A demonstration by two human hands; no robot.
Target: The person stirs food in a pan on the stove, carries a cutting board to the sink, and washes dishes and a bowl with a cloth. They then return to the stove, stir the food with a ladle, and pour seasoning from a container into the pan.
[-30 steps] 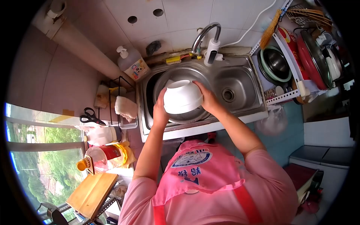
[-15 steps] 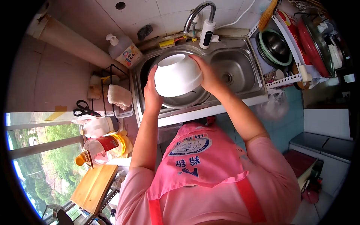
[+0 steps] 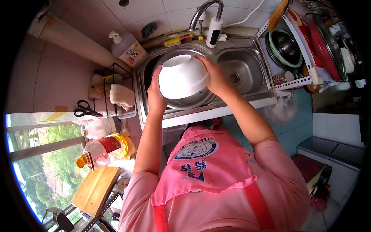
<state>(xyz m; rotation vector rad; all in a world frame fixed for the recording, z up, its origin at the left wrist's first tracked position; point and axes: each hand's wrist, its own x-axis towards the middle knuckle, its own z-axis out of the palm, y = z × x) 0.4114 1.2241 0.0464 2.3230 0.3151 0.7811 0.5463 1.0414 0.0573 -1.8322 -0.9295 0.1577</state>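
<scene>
Between my two hands is a white bowl, turned over so its round foot faces up and away from me. A faint ridge near its right side may be a second bowl stacked with it; I cannot tell. My left hand grips the left side, and my right hand the right side, fingers curled around it. Below the bowl, a large round metal basin sits in the left compartment of the steel sink. The bowl covers much of the basin.
A curved faucet rises behind the sink. A pump bottle stands at the back left, beside a wire rack with a white cloth. Scissors, an oil bottle and a cutting board are leftward; shelved bowls are at right.
The bowl and both hands stay almost in place over the basin, with only a very slight tilt of the bowl. The whole view has shifted a little.
</scene>
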